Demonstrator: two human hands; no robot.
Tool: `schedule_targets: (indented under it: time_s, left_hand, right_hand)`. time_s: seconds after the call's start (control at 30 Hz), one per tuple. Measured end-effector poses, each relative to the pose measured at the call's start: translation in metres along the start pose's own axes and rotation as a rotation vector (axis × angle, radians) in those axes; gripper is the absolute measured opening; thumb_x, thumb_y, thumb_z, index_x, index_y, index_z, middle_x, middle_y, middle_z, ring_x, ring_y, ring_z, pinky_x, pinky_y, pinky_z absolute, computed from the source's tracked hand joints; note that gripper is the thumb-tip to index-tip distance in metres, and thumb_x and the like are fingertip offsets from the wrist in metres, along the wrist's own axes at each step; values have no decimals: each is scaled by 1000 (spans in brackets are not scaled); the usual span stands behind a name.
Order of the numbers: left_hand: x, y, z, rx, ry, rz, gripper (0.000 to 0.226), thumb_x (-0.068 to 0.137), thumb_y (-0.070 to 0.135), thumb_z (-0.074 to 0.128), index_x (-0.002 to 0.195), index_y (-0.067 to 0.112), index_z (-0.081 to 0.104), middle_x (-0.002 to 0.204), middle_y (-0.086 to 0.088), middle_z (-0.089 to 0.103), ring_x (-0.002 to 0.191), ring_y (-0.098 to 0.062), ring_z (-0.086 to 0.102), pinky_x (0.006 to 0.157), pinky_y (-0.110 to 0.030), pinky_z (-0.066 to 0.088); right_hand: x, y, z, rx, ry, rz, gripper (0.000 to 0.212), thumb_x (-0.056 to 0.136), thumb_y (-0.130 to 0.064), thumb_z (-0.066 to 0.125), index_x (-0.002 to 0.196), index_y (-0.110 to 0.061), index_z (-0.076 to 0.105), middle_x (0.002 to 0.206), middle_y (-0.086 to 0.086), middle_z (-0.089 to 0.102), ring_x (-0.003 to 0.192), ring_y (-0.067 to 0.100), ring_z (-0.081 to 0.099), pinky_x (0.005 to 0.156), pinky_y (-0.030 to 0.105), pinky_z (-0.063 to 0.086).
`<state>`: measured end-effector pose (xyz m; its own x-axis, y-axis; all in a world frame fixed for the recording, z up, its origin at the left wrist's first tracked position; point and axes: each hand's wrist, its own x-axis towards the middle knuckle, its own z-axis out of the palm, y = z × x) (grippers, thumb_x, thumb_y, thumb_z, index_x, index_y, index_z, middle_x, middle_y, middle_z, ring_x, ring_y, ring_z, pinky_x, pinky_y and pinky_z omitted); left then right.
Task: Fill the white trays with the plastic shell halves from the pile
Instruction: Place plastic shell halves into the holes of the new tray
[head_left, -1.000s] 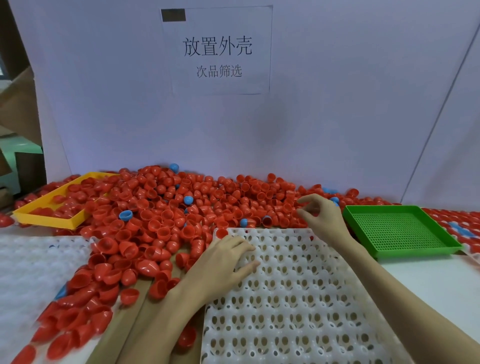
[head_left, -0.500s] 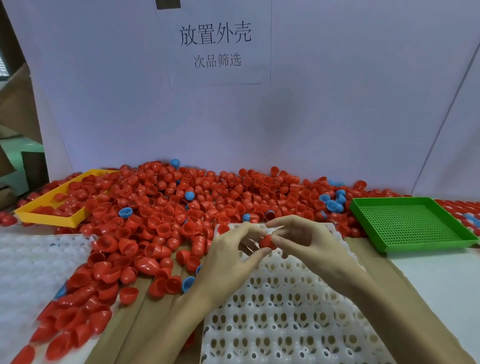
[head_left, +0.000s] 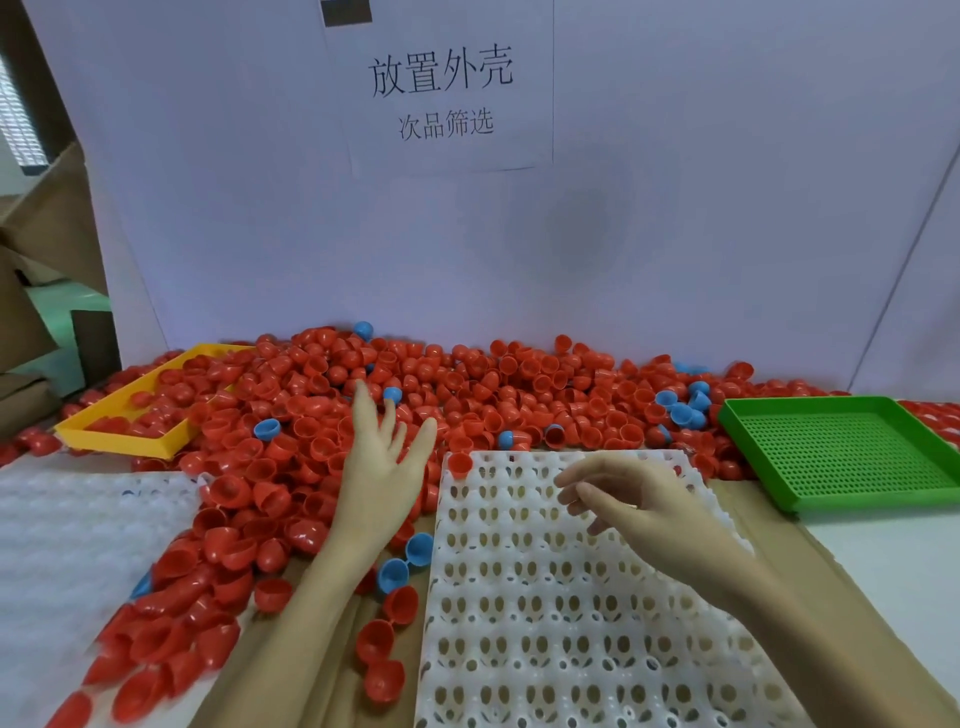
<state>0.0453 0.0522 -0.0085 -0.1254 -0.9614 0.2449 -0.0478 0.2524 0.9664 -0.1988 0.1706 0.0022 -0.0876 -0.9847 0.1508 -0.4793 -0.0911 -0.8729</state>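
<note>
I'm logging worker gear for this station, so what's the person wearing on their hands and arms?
Nothing shows on either: the left hand and right hand are bare, without gloves, rings or a watch, and both forearms are uncovered to the frame's edge, with no sleeves in view.

The small round red plastic shell halves (head_left: 291, 415) look smooth and shiny; the white plastic tray full of holes (head_left: 545, 623) looks dull; the green plastic mesh tray (head_left: 841, 457) is bumpy with tiny holes; the brown cardboard sheet (head_left: 769, 525) looks dull and flat.

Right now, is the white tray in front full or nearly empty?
Nearly empty: the white tray shows one red shell half seated in its far-left corner; every other visible pocket is bare.
</note>
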Motion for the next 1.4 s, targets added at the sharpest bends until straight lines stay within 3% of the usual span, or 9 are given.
schedule_targets:
  time_s: [0.13, 0.2, 0.37, 0.53, 0.67, 0.77, 0.93, 1.2, 1.4]
  left_hand:
    - [-4, -6, 7, 293, -50, 147, 28, 104, 20, 63, 131, 20, 69, 134, 11, 67, 121, 6, 61, 99, -11, 51]
    - [-9, -7, 11, 361, -81, 191, 16, 103, 17, 64, 109, 21, 78, 113, 13, 72, 106, 8, 64, 93, -12, 52]
    - [-18, -5, 18, 436, -122, 249, 15, 103, 15, 63, 99, 20, 76, 104, 12, 67, 99, -1, 64, 86, -15, 54]
    - [-18, -4, 16, 466, -173, 258, 18, 104, 17, 60, 101, 18, 78, 105, 12, 65, 100, 0, 62, 88, -18, 53]
    - [-19, -3, 15, 475, -189, 262, 17, 105, 18, 60, 102, 18, 77, 105, 13, 65, 99, 1, 61, 87, -16, 52]
    - [-18, -3, 15, 486, -193, 269, 17, 104, 18, 60, 103, 18, 77, 105, 12, 65, 97, 2, 60, 83, -13, 48]
    - [-19, -5, 16, 501, -203, 280, 17, 104, 17, 61, 103, 17, 77, 106, 11, 66, 98, 0, 61, 81, -13, 48]
    - [-20, -8, 18, 509, -259, 292, 15, 104, 22, 62, 101, 19, 77, 106, 14, 65, 101, -5, 62, 89, -30, 55]
    - [-19, -6, 15, 518, -259, 306, 16, 104, 21, 61, 104, 18, 77, 106, 13, 64, 102, -5, 62, 88, -29, 56]
  right_hand:
    - [24, 5, -1, -419, 105, 19, 18, 105, -19, 58, 111, -30, 70, 105, -14, 71, 90, 2, 69, 72, 18, 58]
    - [44, 13, -5, -584, 167, 48, 22, 105, -14, 55, 120, -22, 68, 115, -6, 69, 94, 5, 66, 74, 15, 53]
    - [89, 36, -21, -771, 262, 122, 47, 102, 2, 48, 146, -15, 50, 135, 11, 61, 116, 28, 61, 91, 38, 54]
    - [102, 61, -23, -836, 40, 94, 37, 111, -26, 35, 140, -26, 59, 145, -1, 58, 134, 24, 53, 110, 44, 46]
    - [110, 67, -23, -832, 60, 180, 33, 110, -24, 38, 99, -15, 67, 110, -1, 62, 116, 24, 57, 100, 37, 45]
    - [111, 67, -23, -741, 144, 166, 32, 109, -16, 42, 107, -3, 72, 115, 7, 65, 110, 25, 61, 92, 31, 44]
    - [105, 63, -32, -702, 209, 111, 31, 106, -9, 49, 133, -7, 64, 135, 9, 62, 122, 25, 60, 103, 31, 46]
    - [115, 45, -36, -873, 78, 179, 35, 99, 6, 56, 119, -14, 77, 131, 7, 71, 119, 24, 66, 100, 31, 55]
    - [110, 48, -31, -699, 327, 111, 37, 95, 15, 53, 116, -4, 76, 123, 14, 74, 117, 26, 67, 104, 34, 54]
